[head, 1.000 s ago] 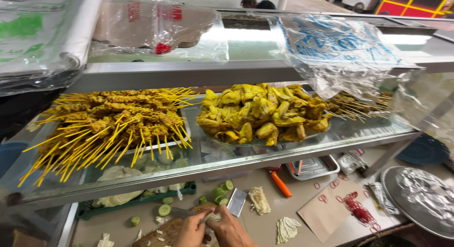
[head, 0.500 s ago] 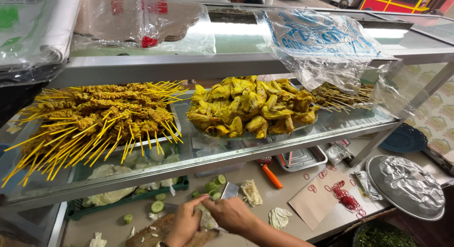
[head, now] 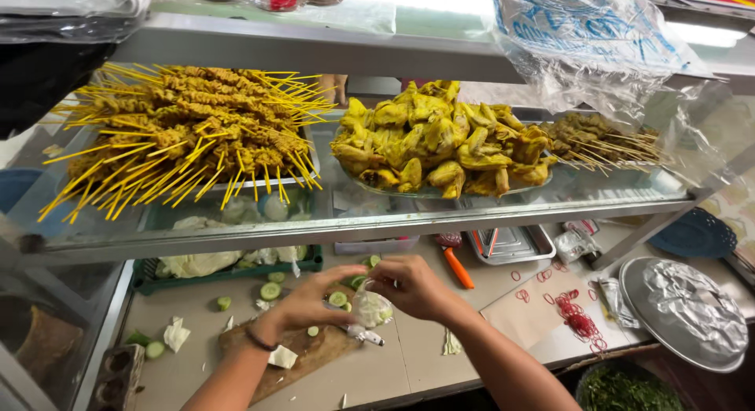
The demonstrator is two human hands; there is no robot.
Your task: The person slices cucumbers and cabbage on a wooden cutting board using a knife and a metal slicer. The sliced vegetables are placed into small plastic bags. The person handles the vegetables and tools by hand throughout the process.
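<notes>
My left hand and my right hand meet over the counter and together pinch the top of a small clear plastic bag with cucumber slices inside. The bag hangs just above a wooden cutting board. A knife lies on the board under the bag. Loose cucumber slices are scattered on the counter around the board.
A glass shelf above the hands carries a heap of yellow skewers, a plate of yellow fried pieces and more skewers. Red rubber bands, a brown paper sheet, a foil-lined round tray, an orange-handled tool and a green basket of cabbage lie around.
My hands have risen from the cutting board and now hold the small bag up between them. The camera has moved closer and lower.
</notes>
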